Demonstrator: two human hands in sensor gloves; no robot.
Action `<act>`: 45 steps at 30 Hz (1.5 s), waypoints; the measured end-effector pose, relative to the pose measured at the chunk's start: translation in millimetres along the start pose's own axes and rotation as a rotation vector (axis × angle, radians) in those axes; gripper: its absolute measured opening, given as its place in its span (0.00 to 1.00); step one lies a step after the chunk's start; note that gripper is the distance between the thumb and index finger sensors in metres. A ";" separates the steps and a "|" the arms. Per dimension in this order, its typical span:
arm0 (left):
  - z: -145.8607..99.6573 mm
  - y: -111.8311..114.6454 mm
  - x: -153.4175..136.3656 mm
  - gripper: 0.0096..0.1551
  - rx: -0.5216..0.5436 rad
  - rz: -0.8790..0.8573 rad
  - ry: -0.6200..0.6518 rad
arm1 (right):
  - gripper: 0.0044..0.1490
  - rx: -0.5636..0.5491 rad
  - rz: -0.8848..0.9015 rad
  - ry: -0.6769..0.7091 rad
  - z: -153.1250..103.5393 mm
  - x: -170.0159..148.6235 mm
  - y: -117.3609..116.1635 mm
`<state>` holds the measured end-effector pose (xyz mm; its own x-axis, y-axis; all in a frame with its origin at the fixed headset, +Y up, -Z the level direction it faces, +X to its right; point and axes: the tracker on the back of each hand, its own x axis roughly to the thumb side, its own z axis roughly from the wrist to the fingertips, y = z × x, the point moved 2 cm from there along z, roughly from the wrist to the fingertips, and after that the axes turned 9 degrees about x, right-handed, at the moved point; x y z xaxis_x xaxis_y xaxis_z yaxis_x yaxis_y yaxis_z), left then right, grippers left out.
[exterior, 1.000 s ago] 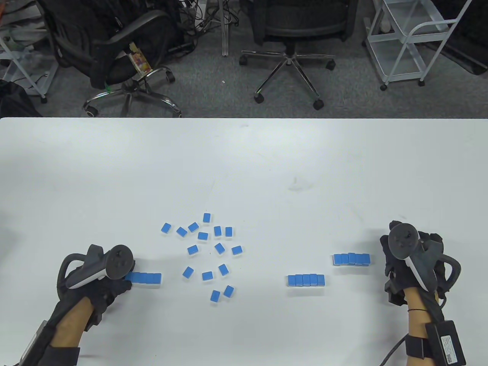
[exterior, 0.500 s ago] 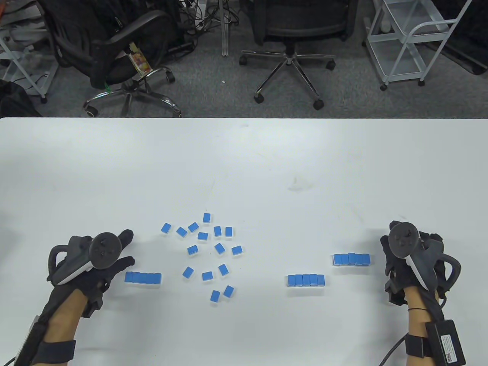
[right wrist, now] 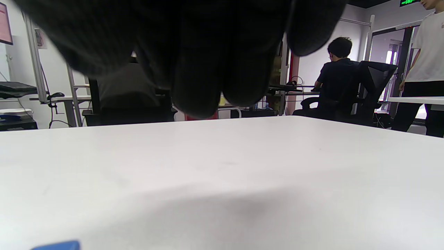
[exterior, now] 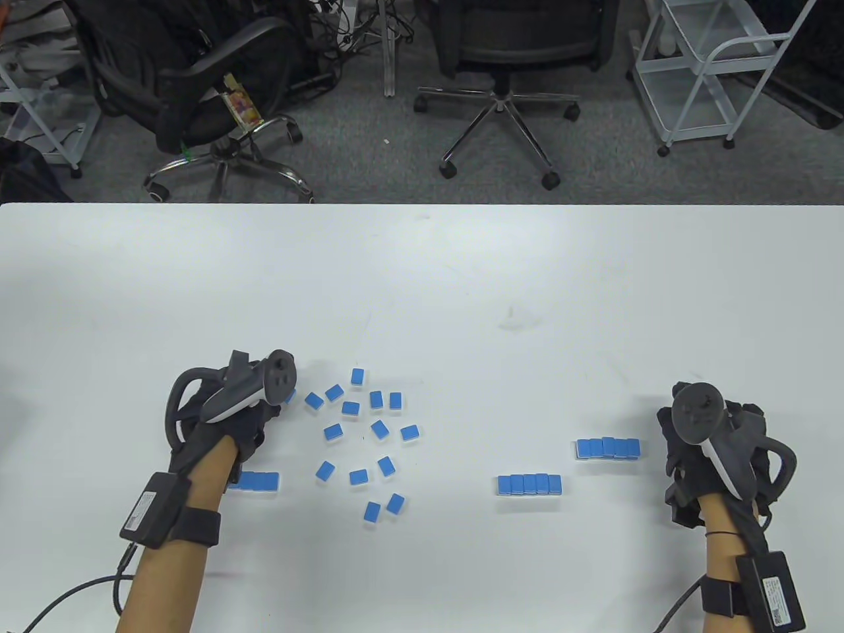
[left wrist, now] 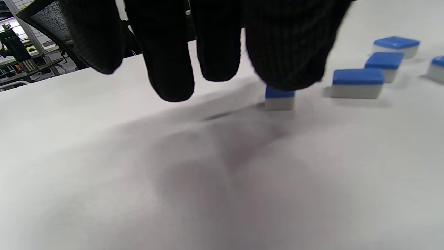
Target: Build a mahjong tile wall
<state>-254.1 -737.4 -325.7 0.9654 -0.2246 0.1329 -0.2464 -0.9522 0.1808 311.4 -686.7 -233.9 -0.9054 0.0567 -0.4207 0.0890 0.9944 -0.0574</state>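
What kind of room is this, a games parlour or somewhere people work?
Most likely an office or lab. Rolling office chairs stand on grey carpet behind the white table, a white wire cart sits nearby, and a person sits at another desk.

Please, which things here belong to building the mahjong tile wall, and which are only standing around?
Belong to the job:
- loose blue tiles
- left row
- middle row
- right row
- left hand, right hand

Only standing around:
- office chairs
- white cart
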 end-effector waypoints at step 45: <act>-116.3 23.6 -56.0 0.34 0.074 -0.040 0.151 | 0.35 0.020 -0.004 0.020 0.1 0.6 -3.9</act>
<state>-324.0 -723.2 -215.6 0.9491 -0.1581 0.2725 -0.1958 -0.9736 0.1170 310.5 -690.6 -234.0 -0.9138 0.0546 -0.4025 0.0935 0.9926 -0.0777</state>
